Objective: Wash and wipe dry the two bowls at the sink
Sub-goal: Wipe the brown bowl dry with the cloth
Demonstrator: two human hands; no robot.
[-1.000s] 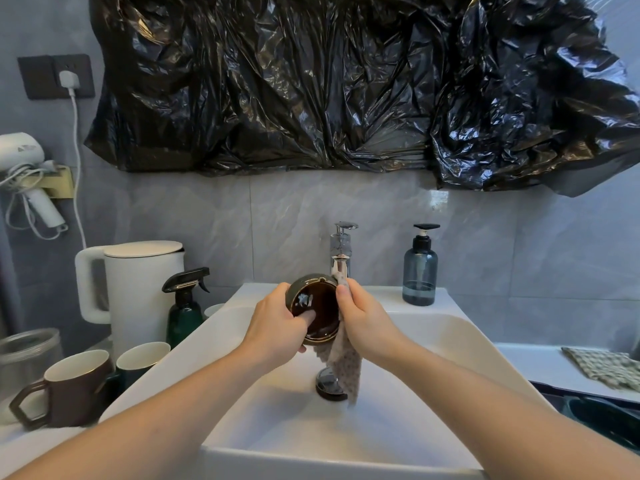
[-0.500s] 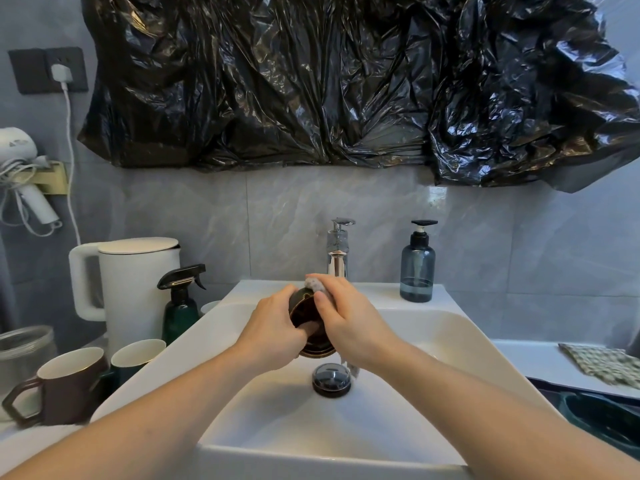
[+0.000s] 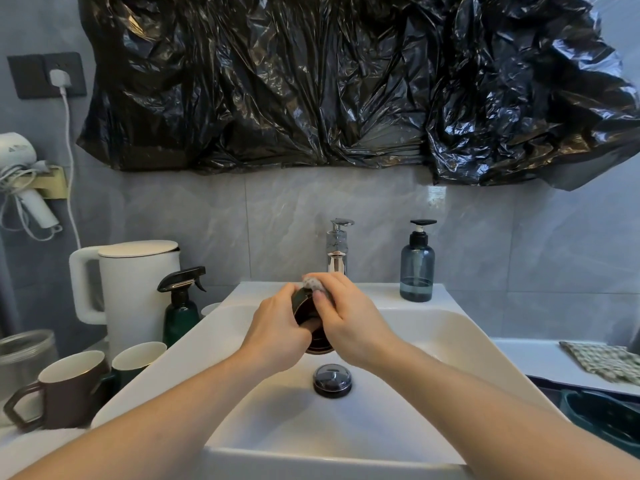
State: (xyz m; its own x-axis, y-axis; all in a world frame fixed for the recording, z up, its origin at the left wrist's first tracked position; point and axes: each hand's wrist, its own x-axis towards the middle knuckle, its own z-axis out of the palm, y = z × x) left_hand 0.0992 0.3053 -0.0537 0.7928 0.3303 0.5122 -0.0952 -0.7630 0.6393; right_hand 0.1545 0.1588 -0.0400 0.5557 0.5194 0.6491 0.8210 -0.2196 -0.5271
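Head: one bowl (image 3: 306, 311), two hands (image 3: 313, 329).

- We see one dark brown glossy bowl (image 3: 306, 311) tipped on its side above the white sink (image 3: 450, 327), mostly hidden by hands.
- A pale cloth (image 3: 313, 283) touches its upper rim.

Dark brown bowl (image 3: 306, 311); white sink (image 3: 450, 327); black plastic sheet (image 3: 346, 81).
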